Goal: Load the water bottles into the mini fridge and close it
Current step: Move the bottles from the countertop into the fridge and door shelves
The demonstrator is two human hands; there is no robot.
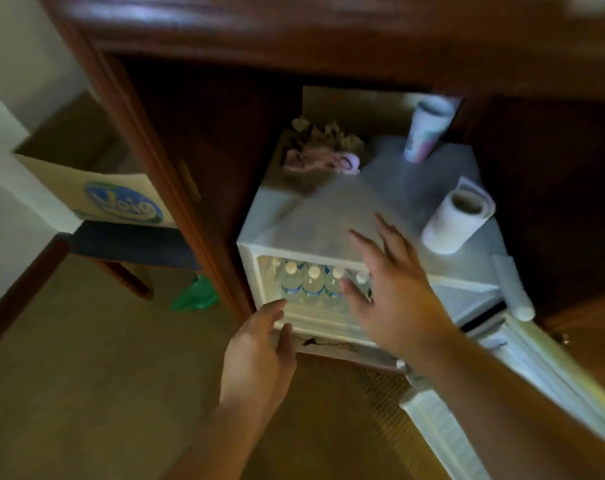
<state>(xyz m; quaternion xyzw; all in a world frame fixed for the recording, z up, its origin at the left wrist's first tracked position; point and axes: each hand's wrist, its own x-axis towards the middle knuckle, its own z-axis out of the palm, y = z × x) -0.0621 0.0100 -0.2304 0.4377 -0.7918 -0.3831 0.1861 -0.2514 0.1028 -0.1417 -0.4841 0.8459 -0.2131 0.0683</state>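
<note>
mini fridge [329, 216] open, door [523, 368] swung to its right | water bottles [313, 284] upright in row inside, caps up, packed to fit | left hand [259, 344] empty, fingers loose, at fridge lower front edge | right hand [394, 289] empty, spread before opening | loading looks done; door closing left

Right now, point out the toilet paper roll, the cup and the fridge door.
toilet paper roll [448, 225]: head view, on its white side wrap.
cup [422, 140]: head view, on its patterned side wall.
fridge door [550, 368]: head view, on the open door's top edge.
</note>
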